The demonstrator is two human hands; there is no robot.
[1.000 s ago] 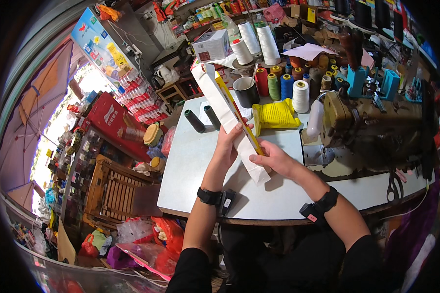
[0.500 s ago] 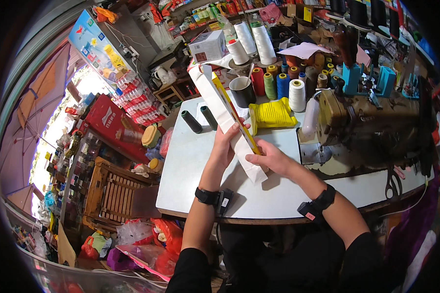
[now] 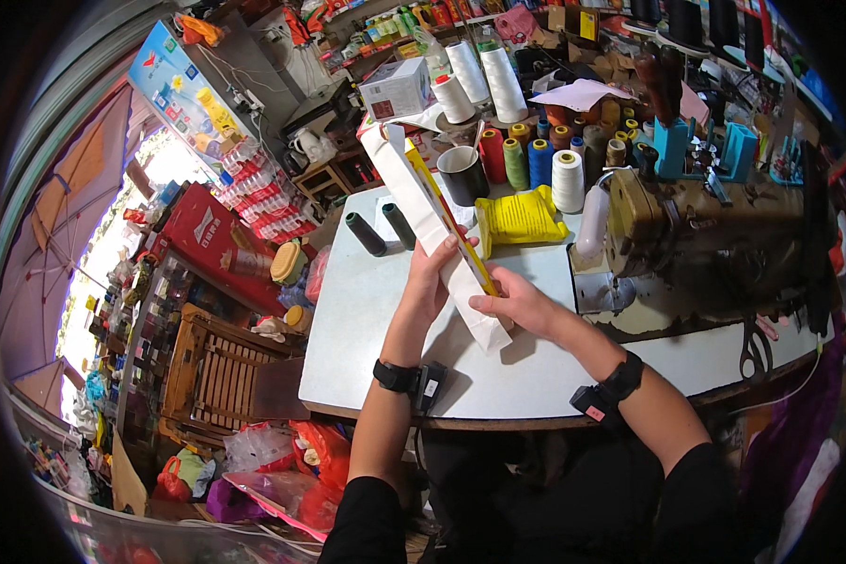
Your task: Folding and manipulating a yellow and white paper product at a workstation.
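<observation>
White fabric strip [image 3: 423, 211] with yellow ruler [image 3: 451, 226], pinched by left hand [image 3: 430, 282] and right hand [image 3: 517, 303]; ruler may slide off toward the black mug [image 3: 461, 175] if grip loosens.

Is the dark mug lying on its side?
No, the dark mug stands upright on the table with its open mouth facing up, just behind the white strip that both hands hold.

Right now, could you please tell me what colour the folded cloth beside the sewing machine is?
The folded cloth is bright yellow, seen best in the head view.
</observation>
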